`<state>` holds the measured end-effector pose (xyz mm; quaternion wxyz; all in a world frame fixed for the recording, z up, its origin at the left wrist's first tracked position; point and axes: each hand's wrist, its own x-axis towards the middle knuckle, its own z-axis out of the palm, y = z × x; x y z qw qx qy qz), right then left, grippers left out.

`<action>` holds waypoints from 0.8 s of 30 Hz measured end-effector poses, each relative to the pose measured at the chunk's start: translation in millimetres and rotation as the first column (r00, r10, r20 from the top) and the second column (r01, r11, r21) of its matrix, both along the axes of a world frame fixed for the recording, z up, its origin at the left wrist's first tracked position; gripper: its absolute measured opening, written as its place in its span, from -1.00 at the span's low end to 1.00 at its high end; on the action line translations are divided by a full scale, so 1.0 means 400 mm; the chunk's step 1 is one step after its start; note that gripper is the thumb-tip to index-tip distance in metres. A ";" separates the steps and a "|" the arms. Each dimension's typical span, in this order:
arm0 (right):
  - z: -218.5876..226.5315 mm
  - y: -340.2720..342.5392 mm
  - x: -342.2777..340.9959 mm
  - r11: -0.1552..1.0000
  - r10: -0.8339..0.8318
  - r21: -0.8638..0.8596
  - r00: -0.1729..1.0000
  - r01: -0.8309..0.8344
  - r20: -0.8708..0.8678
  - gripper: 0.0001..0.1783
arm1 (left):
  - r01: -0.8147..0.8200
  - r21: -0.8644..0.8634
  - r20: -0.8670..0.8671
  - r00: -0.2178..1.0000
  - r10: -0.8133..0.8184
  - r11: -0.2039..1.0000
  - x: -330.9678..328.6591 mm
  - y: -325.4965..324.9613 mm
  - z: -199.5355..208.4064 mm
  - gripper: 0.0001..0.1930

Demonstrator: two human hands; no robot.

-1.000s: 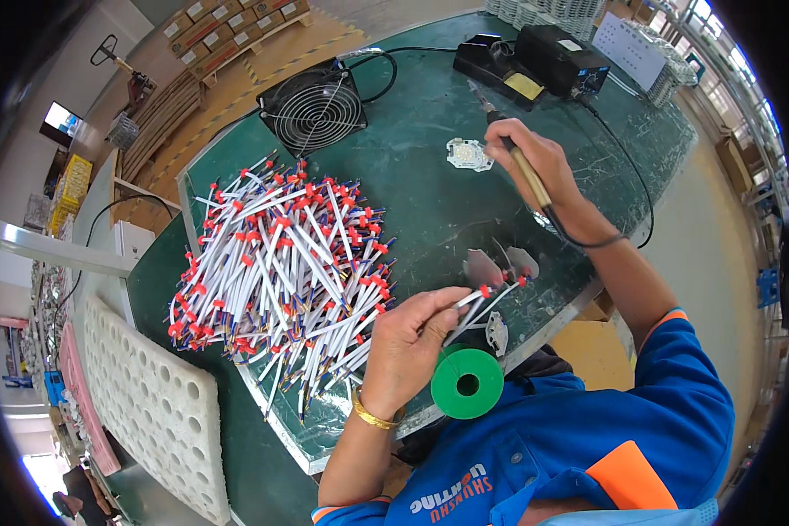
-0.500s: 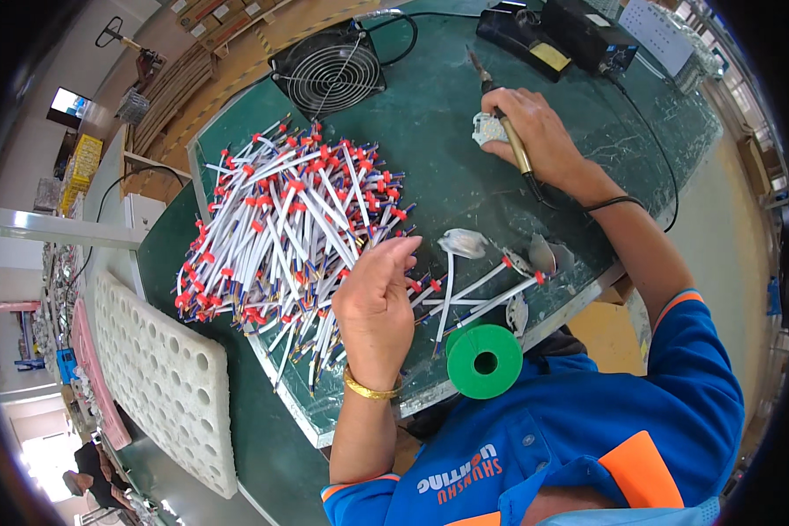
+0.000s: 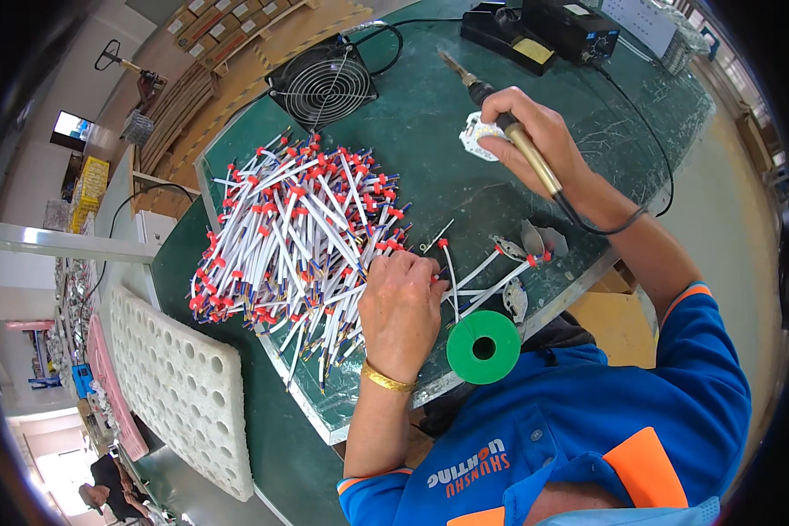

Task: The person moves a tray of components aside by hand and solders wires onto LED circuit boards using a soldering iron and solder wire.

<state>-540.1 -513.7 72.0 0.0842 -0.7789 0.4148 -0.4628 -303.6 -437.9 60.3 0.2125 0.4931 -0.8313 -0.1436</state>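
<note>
My right hand (image 3: 543, 145) is closed around a soldering iron (image 3: 532, 158), its metal tip pointing up and left. The same fingers pinch a small white circuit board (image 3: 480, 138) beside the handle. Lower down, my left hand (image 3: 401, 302) reaches palm down to the right edge of a heap of short white cables (image 3: 294, 228) with red rings and coloured wire ends. Its fingers are bent together, their tips hidden among cable ends. Just right of it, a white cable (image 3: 451, 276) with a red ring lies beside a thin wire (image 3: 437, 235).
A green wire spool (image 3: 470, 351) stands at the near table edge, with small metal plates (image 3: 543, 238) above it. A black fan (image 3: 326, 86) stands at the back, a soldering station (image 3: 570, 31) at the far right. A white foam tray (image 3: 180, 386) with round holes lies left.
My left hand has turned palm down onto the cable ends. The blurred white piece beside it no longer shows there. The iron and board have shifted slightly left in view.
</note>
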 end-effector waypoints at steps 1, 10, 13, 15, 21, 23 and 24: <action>0.009 0.011 0.008 0.999 0.000 0.051 0.999 -0.003 0.053 -0.71 | 0.004 0.015 0.014 1.000 -0.005 1.000 0.000 0.000 0.002 -0.77; 0.062 0.095 0.086 0.966 0.115 0.203 0.970 -0.159 0.213 -0.78 | 0.037 0.371 -0.740 0.616 0.271 0.928 0.020 -0.002 0.032 -0.89; 0.068 0.106 0.107 0.964 0.159 0.171 0.958 -0.202 0.237 -0.75 | 0.208 0.419 -0.849 0.436 0.300 0.884 0.028 -0.007 0.036 -0.84; 0.070 0.114 0.119 0.926 0.136 0.304 0.948 -0.225 0.288 -0.73 | 0.256 0.486 -0.821 0.461 0.336 0.836 0.030 -0.008 0.034 -0.75; 0.064 0.109 0.138 0.860 0.207 0.403 0.936 -0.313 0.285 -0.70 | 0.212 0.468 -0.862 0.325 0.390 0.858 0.018 -0.007 0.022 -0.75; 0.061 0.107 0.138 0.849 0.236 0.410 0.934 -0.332 0.268 -0.70 | 0.178 0.484 -0.847 0.342 0.408 0.857 0.017 -0.006 0.021 -0.81; 0.059 0.105 0.138 0.849 0.236 0.411 0.934 -0.332 0.268 -0.70 | 0.183 0.478 -0.851 0.338 0.402 0.859 0.016 -0.007 0.021 -0.81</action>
